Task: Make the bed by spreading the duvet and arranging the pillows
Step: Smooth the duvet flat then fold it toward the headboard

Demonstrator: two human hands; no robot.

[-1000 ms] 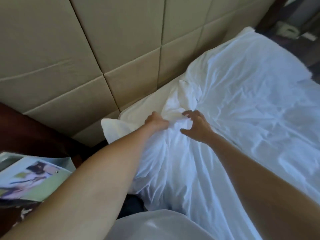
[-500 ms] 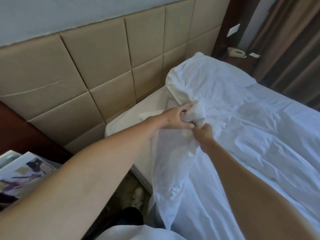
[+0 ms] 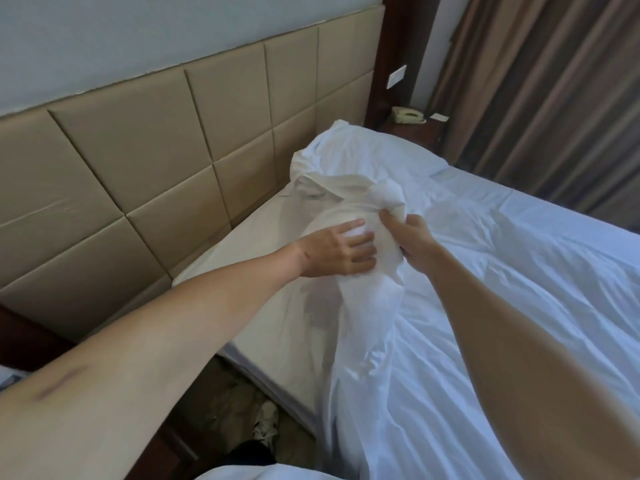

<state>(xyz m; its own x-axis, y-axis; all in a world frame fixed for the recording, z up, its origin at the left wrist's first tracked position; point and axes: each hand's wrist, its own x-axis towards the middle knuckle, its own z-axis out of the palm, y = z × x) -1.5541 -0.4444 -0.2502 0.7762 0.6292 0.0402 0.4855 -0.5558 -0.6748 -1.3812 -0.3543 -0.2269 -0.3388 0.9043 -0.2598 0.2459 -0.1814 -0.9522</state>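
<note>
Two bare hands work at one white duvet (image 3: 450,306); no separate pillow can be made out, though the rounded bulge under the raised cloth may be one. The left hand (image 3: 337,251) lies flat on that bulge, fingers nearly straight and spread, pressing the fabric without curling round it. The right hand (image 3: 414,237) has its fingers closed on a bunched fold at the top of the raised part, pinching the cloth between thumb and fingers.

The duvet covers most of the bed and is lifted into a crumpled hump at the head end, near the side closest to the camera. From there it hangs over the bed's near edge in long pleats. It is plain white, thin-looking and heavily creased, with a cream-toned underside or inner layer showing at the top of the hump. Beside the hump a strip of bare bottom sheet (image 3: 242,271) lies exposed along the padded beige headboard (image 3: 156,168), which is divided into square panels.

Beyond the bed one beige telephone (image 3: 408,116) sits on a dark bedside stand, with a small white card next to it, too small to read. One wall switch plate (image 3: 396,76) is mounted on the dark wooden post above. Brown curtains (image 3: 554,98) fill the upper right. On the floor below, a pale shoe (image 3: 265,420) is partly visible. The bed's far end is cut off by the frame.
</note>
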